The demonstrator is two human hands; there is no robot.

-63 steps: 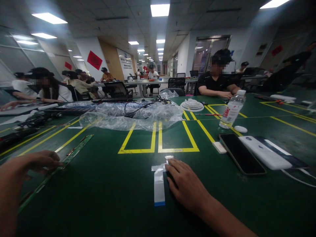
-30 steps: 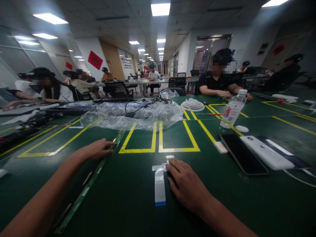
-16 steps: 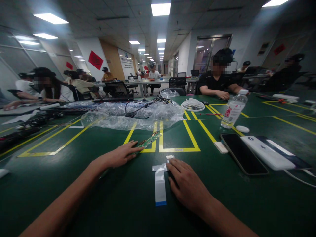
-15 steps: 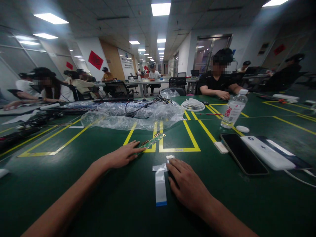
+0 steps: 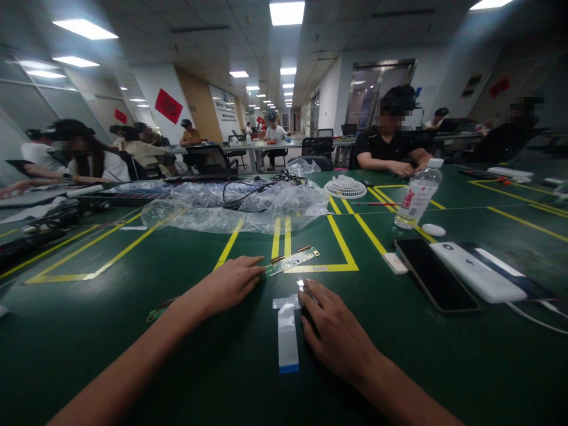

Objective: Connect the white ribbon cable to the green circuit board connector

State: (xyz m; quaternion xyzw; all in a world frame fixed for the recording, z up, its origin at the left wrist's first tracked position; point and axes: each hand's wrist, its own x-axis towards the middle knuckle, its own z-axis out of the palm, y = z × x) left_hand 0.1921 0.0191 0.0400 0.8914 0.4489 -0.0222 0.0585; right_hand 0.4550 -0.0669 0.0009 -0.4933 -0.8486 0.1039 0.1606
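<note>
My left hand (image 5: 231,283) lies flat on a long, narrow green circuit board (image 5: 293,261), fingers stretched out over it; the board's far end pokes past my fingertips onto the yellow floor-tape lines, and its near end (image 5: 156,312) shows beside my forearm. My right hand (image 5: 333,334) rests palm down on the green table, fingers spread, beside a white flat ribbon cable (image 5: 286,337) with a blue tip. The index fingertip touches the cable's small connector end (image 5: 304,284).
A black phone (image 5: 432,273), a white power bank (image 5: 477,271) and a small white block (image 5: 394,263) lie to the right. A water bottle (image 5: 417,195), a small fan (image 5: 345,189) and crumpled plastic wrap with cables (image 5: 248,204) sit farther back. Other people sit at the far side.
My left hand has slid the green board from the far left across the table to the middle, turning it so that its end now lies just above the ribbon cable. My right hand stayed put.
</note>
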